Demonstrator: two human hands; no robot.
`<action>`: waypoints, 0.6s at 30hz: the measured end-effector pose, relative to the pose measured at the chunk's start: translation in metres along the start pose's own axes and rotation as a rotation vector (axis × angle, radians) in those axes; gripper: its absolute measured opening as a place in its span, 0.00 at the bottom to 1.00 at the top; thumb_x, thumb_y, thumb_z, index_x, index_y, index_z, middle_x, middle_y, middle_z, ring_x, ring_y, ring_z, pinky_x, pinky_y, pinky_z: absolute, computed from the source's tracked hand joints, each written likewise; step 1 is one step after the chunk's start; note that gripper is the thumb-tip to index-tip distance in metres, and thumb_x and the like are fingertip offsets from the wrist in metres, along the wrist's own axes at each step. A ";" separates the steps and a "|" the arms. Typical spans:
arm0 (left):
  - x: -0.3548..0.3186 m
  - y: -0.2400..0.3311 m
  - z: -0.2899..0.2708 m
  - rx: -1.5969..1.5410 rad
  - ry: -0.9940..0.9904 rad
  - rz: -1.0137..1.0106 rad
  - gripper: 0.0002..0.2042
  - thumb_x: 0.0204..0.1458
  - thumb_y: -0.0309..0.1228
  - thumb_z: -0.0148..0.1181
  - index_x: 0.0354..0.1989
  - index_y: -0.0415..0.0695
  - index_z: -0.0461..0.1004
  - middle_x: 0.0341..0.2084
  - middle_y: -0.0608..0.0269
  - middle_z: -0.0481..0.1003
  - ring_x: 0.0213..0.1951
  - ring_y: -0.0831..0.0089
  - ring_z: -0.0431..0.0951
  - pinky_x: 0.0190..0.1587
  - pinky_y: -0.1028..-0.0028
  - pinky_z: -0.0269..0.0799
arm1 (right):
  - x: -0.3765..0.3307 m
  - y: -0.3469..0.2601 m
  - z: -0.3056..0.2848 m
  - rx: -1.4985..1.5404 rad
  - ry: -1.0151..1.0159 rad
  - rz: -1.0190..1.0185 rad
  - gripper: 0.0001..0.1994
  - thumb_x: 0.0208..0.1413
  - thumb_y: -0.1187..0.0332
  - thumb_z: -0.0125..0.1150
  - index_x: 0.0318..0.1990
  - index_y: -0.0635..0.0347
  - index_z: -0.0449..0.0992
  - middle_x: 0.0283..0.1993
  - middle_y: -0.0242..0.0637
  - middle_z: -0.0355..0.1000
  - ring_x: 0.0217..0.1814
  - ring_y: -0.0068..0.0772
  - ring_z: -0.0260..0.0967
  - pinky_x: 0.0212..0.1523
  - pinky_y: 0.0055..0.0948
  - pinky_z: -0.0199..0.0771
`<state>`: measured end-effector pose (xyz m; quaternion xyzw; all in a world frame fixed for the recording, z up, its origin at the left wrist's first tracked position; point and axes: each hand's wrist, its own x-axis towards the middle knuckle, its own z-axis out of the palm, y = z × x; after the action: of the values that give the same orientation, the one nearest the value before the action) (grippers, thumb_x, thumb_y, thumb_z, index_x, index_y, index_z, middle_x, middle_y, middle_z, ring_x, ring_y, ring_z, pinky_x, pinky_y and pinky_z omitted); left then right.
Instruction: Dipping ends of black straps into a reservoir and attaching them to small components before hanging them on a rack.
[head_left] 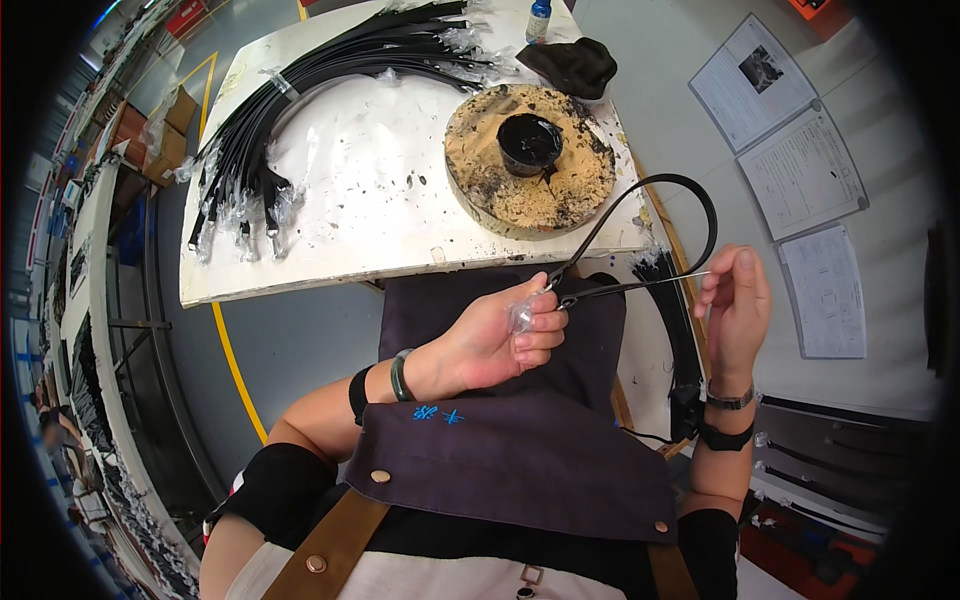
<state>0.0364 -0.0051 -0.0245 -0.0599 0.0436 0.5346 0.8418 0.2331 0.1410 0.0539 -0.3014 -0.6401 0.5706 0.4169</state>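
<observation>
My left hand (500, 335) pinches the two ends of a black strap (700, 200) together, with a scrap of clear plastic wrap (520, 316) held at the fingers. The strap loops up and to the right over the table's edge. My right hand (735, 310) holds a thin, pale stick-like tool between thumb and forefinger, its tip pointing left toward the strap ends. Both hands hover above my dark apron (520, 450), just in front of the table.
A white stained table (380, 220) bears a bundle of black straps (300, 100) with plastic-wrapped ends, a round crusted disc (580, 170) with a black pot (528, 142) at its middle, a dark cloth (572, 62) and a small blue bottle (538, 18). Papers (800, 170) hang on the right wall.
</observation>
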 end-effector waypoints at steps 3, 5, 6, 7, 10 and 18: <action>-0.001 0.001 0.002 0.004 0.016 0.007 0.18 0.61 0.43 0.35 0.20 0.48 0.58 0.17 0.72 0.56 0.17 0.81 0.54 0.19 0.80 0.51 | 0.001 -0.001 -0.001 0.019 0.007 -0.001 0.16 0.63 0.61 0.38 0.28 0.62 0.66 0.23 0.33 0.63 0.19 0.17 0.58 0.17 0.16 0.62; -0.001 0.000 0.002 0.012 0.015 0.003 0.19 0.61 0.43 0.34 0.20 0.48 0.57 0.18 0.71 0.56 0.18 0.81 0.54 0.19 0.80 0.51 | 0.007 -0.005 0.000 0.050 0.005 -0.016 0.16 0.63 0.61 0.38 0.28 0.63 0.66 0.23 0.33 0.63 0.20 0.18 0.58 0.17 0.17 0.62; -0.001 0.000 0.001 0.018 0.017 -0.005 0.19 0.61 0.43 0.34 0.19 0.48 0.57 0.18 0.71 0.57 0.18 0.81 0.54 0.19 0.81 0.51 | 0.012 -0.011 0.002 0.070 0.020 -0.042 0.16 0.63 0.61 0.38 0.29 0.63 0.66 0.24 0.33 0.63 0.20 0.19 0.59 0.17 0.17 0.62; -0.001 0.000 0.000 0.026 0.013 0.004 0.19 0.61 0.43 0.34 0.19 0.48 0.57 0.18 0.71 0.57 0.18 0.81 0.54 0.19 0.81 0.51 | 0.018 -0.017 0.004 0.091 0.033 -0.069 0.16 0.63 0.62 0.38 0.30 0.63 0.66 0.24 0.34 0.63 0.21 0.19 0.59 0.17 0.17 0.62; 0.001 -0.002 -0.006 0.042 0.019 -0.014 0.18 0.61 0.43 0.34 0.20 0.49 0.57 0.18 0.71 0.57 0.18 0.81 0.53 0.20 0.81 0.51 | 0.047 -0.034 0.020 -0.039 -0.047 -0.140 0.16 0.62 0.61 0.40 0.33 0.65 0.69 0.26 0.34 0.66 0.24 0.19 0.62 0.21 0.17 0.64; -0.005 -0.006 -0.006 0.091 0.044 0.016 0.18 0.61 0.43 0.34 0.20 0.49 0.57 0.18 0.72 0.56 0.18 0.81 0.53 0.20 0.81 0.51 | 0.141 0.002 0.067 -0.296 -0.495 -0.108 0.14 0.60 0.61 0.45 0.37 0.62 0.73 0.31 0.30 0.70 0.29 0.15 0.65 0.28 0.15 0.67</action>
<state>0.0397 -0.0131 -0.0298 -0.0333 0.0869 0.5373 0.8382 0.1077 0.2312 0.0788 -0.1763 -0.8138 0.5039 0.2294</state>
